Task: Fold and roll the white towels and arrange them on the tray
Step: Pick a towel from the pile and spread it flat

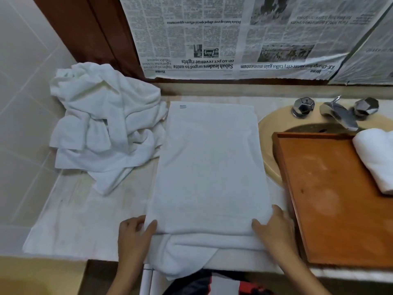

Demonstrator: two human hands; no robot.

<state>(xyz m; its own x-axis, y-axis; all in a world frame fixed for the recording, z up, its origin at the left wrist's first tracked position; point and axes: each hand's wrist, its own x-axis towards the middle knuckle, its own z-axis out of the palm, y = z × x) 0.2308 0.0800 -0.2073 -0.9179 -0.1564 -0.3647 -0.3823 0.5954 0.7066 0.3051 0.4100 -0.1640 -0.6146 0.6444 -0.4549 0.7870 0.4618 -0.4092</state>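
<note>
A white towel (209, 165) lies folded into a long strip on the counter, its near end hanging over the front edge. My left hand (136, 233) pinches the strip's near left corner, thumb on top. My right hand (274, 228) grips the near right corner the same way. A pile of crumpled white towels (106, 124) sits at the back left. The wooden tray (325, 199) rests over the sink on the right, with one rolled white towel (376, 158) at its far right side.
A beige sink (274, 124) with a chrome tap (338, 113) and two knobs lies behind the tray. Newspaper (234, 39) covers the wall behind the counter. White tiles form the left wall. The marble counter (70, 220) shows at the front left.
</note>
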